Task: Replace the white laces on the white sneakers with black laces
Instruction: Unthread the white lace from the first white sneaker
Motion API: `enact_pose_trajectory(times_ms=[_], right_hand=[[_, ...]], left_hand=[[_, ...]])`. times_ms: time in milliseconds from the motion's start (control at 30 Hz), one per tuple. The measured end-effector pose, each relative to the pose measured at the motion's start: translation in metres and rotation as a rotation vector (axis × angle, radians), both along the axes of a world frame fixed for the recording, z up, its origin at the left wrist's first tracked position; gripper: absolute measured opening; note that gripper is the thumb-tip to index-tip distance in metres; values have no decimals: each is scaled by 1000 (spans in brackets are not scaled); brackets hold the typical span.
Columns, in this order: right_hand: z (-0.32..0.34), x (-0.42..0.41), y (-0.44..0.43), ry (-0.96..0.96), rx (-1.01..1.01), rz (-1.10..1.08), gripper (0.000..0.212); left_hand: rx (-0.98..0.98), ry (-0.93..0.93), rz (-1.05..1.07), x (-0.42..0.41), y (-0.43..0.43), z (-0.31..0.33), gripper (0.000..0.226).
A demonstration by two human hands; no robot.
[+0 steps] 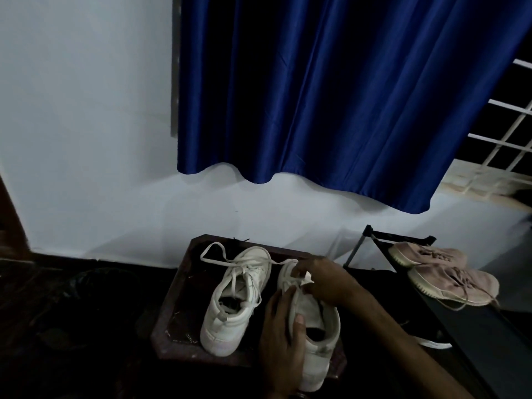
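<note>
Two white sneakers stand side by side on a small dark wooden table [178, 321], toes pointing away from me. The left sneaker [236, 300] still carries its white lace [214, 251], whose loose end loops over the table's far side. My left hand [283, 344] grips the side of the right sneaker [316, 332], thumb on its collar. My right hand [325, 279] pinches the white lace over that shoe's tongue. A thin dark lace end [241, 240] shows at the table's far edge.
A black rack [466, 321] to the right holds a pair of pink sneakers [440, 269] and a dark shoe with a white sole [434, 342]. A blue curtain [331, 96] hangs over the white wall behind. The floor to the left is dark.
</note>
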State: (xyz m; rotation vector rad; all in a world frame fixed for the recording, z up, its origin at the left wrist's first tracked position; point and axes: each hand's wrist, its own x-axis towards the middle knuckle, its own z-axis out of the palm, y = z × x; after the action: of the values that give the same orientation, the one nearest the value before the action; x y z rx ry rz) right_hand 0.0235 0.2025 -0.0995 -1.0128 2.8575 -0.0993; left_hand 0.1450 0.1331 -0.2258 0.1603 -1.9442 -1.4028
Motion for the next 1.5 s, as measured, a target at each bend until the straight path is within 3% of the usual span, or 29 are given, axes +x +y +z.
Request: enact_pose_trajectory(times_ms=[167,400,533,700,833,900,1033,1133,1233,1300,1400,1500], right_hand=[[-1,7,-6,121,63,-34,8],[17,-14,31,300,-13,-479,23],[8,-22,29,183,-248,-369,21],[10,-36,33,-11,-644,-446,15],[15,-43,33,-19,-730,-459,18],[16,-44,32,0,-711,-440,16],[20,-37,31,-25,-669,-441,20],[11,-22,32,-34,-480,-451,24],[-5,9,21,10,-189,-391,31],[-18,29,9,-3,-96,-369,43],[-36,42,-1,131,-51,-393,47],[-49,33,-6,270,-157,-350,49]], left_hand=[[-14,43,8,1,-2,3,48],[12,36,3,0,-1,2,47],[10,28,-12,-1,-2,1,48],[7,-15,103,13,0,22,44],[-309,17,76,7,-38,104,21],[-544,-124,64,-23,-62,137,21],[-953,-612,-115,-91,-86,144,25],[-1137,-821,-171,-107,-86,116,36],[-1222,-792,-126,-114,-84,97,30],[-1169,-704,-81,-118,-82,95,23],[-813,-602,-51,-123,-81,101,24],[-487,-468,-40,-125,-85,117,21]])
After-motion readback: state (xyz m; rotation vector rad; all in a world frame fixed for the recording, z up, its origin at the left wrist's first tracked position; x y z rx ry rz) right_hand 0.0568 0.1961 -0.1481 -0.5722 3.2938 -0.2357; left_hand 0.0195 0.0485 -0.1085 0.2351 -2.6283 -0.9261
